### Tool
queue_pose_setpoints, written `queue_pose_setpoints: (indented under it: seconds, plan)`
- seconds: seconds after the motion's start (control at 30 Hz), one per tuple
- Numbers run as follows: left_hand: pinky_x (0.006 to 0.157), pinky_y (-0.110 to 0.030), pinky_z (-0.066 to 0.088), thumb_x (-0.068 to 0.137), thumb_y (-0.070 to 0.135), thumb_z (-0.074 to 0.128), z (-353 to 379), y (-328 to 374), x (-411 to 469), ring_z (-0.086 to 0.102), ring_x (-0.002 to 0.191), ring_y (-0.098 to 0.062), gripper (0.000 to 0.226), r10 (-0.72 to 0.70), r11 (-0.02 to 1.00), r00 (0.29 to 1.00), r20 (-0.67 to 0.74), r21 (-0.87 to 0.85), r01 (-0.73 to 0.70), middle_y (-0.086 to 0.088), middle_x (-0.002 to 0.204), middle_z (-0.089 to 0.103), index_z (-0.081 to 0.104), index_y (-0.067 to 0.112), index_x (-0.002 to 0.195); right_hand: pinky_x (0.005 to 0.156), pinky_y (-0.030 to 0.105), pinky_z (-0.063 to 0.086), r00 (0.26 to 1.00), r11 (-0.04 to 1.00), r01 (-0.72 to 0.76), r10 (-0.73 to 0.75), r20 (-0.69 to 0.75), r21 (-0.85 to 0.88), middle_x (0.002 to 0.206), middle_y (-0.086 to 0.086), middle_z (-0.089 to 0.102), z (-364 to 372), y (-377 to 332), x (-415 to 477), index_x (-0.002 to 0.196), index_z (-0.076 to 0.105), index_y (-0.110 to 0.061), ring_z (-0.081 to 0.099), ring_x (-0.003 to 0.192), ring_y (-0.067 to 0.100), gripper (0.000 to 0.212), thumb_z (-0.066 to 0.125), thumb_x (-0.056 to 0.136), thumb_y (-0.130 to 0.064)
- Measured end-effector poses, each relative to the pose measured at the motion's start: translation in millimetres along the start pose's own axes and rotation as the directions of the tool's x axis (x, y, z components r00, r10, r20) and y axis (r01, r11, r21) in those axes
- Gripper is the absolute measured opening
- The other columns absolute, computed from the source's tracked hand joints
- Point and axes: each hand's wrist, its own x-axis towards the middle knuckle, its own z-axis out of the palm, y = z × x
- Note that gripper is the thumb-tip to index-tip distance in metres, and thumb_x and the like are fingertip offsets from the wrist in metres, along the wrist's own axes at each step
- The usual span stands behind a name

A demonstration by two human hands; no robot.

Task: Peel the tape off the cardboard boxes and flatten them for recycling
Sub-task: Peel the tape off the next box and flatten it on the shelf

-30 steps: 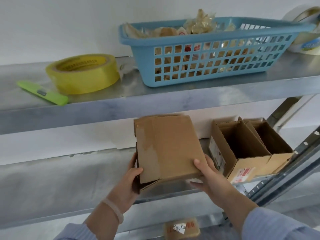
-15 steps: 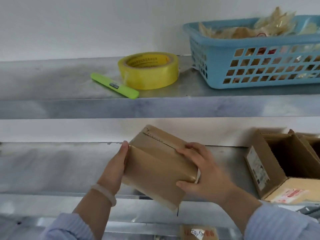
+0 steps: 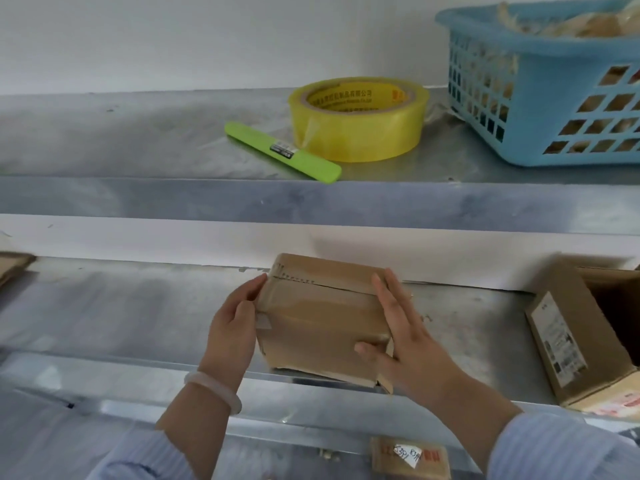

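A small brown cardboard box (image 3: 322,317) sealed with glossy tape (image 3: 325,301) sits tilted at the front edge of the middle metal shelf (image 3: 104,323). My left hand (image 3: 235,327) grips its left side, thumb near a loose tape tab, the other fingers mostly hidden behind the box. My right hand (image 3: 408,344) lies on the box's right side with straight fingers along the edge and the thumb spread onto the front face. An open cardboard box (image 3: 568,337) with a white label stands on the same shelf at the right.
On the upper shelf lie a yellow tape roll (image 3: 356,119), a green utility knife (image 3: 280,152) and a blue basket (image 3: 540,98) holding crumpled tape. A labelled small box (image 3: 408,459) sits below. Flat cardboard (image 3: 14,265) shows at the far left.
The box has been turned taped side up and moved left along the middle shelf. My right hand's fingers have gone from curled over the box to lying straight along its right side.
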Motion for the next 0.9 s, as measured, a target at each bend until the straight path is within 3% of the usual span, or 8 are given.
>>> queue_pose_setpoints:
  seconds: [0.13,0.2,0.3,0.4,0.53,0.7,0.83,0.9]
  plan:
    - [0.083,-0.027,0.052,0.099,0.010,0.031,1,1,-3,0.063,0.100,-0.006,0.054,-0.007,0.999,0.998,0.057,-0.031,0.009,0.019,0.103,0.071,0.072,0.046,0.096,0.104,0.006,0.011,0.998,0.994,-0.055,0.054,0.021,0.089,0.151,-0.036,-0.020,-3,0,-1,0.148,-0.010,-0.050,-0.007,0.138,-0.018,0.088,0.051,0.086,-0.061]
    - [0.082,-0.026,0.052,0.103,0.020,0.036,1,0,-7,0.063,0.103,-0.009,0.044,-0.011,0.998,0.995,0.097,-0.054,0.016,0.018,0.106,0.070,0.071,0.045,0.100,0.108,0.012,0.015,0.997,0.994,-0.067,0.065,0.029,0.090,0.152,-0.037,-0.016,-8,0,2,0.151,-0.001,-0.045,-0.003,0.136,-0.021,0.084,0.037,0.082,-0.074]
    - [0.096,-0.035,0.049,0.096,0.045,0.046,3,-7,-12,0.060,0.113,-0.007,0.030,0.004,1.000,0.992,0.129,0.006,-0.005,0.019,0.118,0.066,0.064,0.041,0.119,0.118,0.028,0.017,0.993,0.993,-0.117,0.117,0.009,0.007,0.154,-0.034,-0.008,-15,-3,10,0.151,0.016,-0.043,-0.001,0.142,-0.010,0.079,0.025,0.080,-0.078]
    - [0.094,-0.036,0.052,0.084,0.056,0.051,8,-7,-17,0.061,0.107,-0.003,0.039,0.022,0.998,0.995,0.095,0.065,-0.029,0.022,0.112,0.067,0.063,0.042,0.119,0.120,0.027,0.006,0.999,0.980,-0.047,0.044,-0.018,-0.194,0.160,-0.017,0.010,-24,-12,20,0.150,0.029,-0.036,-0.003,0.146,-0.002,0.062,0.025,0.092,-0.059]
    - [0.083,-0.039,0.058,0.071,0.067,0.056,8,2,-18,0.067,0.088,-0.007,0.046,0.020,0.987,1.000,0.019,0.159,-0.023,0.016,0.092,0.073,0.070,0.037,0.103,0.122,0.034,0.013,0.992,0.922,0.123,-0.119,0.034,-0.368,0.153,-0.006,0.038,-23,-32,31,0.147,0.040,-0.026,0.021,0.146,0.010,0.046,0.043,0.100,-0.027]
    - [0.087,-0.040,0.057,0.074,0.056,0.066,0,7,-10,0.070,0.088,-0.009,0.028,-0.070,0.988,0.989,0.130,0.148,0.050,0.013,0.089,0.075,0.072,0.040,0.096,0.119,0.038,0.007,0.977,0.817,0.167,-0.063,0.202,-0.551,0.162,-0.005,0.012,0,-62,53,0.151,0.010,-0.044,0.012,0.148,0.018,0.065,0.030,0.093,-0.064]
    - [0.090,-0.039,0.055,0.083,0.036,0.070,-17,6,-3,0.070,0.092,-0.009,0.028,-0.108,0.986,0.973,0.202,0.150,0.078,0.009,0.094,0.075,0.074,0.027,0.109,0.117,0.046,0.019,0.986,0.764,0.120,-0.016,0.168,-0.634,0.160,0.001,0.024,10,-71,58,0.151,0.020,-0.041,0.025,0.145,0.024,0.064,0.025,0.090,-0.061]
    - [0.088,-0.042,0.056,0.083,0.030,0.072,-22,4,-1,0.071,0.087,-0.013,0.022,-0.115,0.988,0.971,0.208,0.123,0.090,0.005,0.089,0.076,0.076,0.023,0.103,0.114,0.047,0.026,0.988,0.748,0.093,0.011,0.152,-0.658,0.156,0.001,0.033,11,-73,58,0.149,0.028,-0.039,0.033,0.142,0.025,0.063,0.024,0.090,-0.061]
